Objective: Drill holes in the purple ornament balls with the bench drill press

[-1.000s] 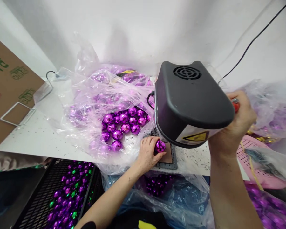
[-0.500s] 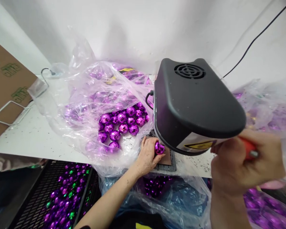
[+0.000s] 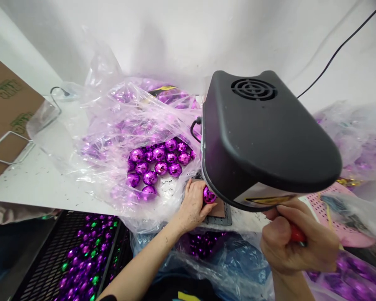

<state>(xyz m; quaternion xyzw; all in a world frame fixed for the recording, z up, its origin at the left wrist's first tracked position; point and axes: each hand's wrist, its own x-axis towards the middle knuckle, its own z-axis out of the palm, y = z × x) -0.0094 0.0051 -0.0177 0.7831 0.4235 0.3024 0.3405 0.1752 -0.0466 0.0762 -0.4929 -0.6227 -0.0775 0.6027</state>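
Note:
Between the fingers of my left hand is a shiny purple mirror-faceted ball. It sits at the lower left edge of a black machine housing, over a brown pad on a dark base plate. The housing partly hides the ball's surroundings. My right hand is wrapped around a red handle just below the housing's right end. Left of the machine, several loose purple balls lie in the mouth of a clear plastic bag.
A black crate with purple and green balls stands at lower left. Below the table edge hangs a clear bag with purple pieces. A cardboard box leans at left; a pink perforated basket and bagged purple balls are at right.
My right hand has moved left and down with the red handle, uncovering the pink basket. My left hand keeps the ball in nearly the same place.

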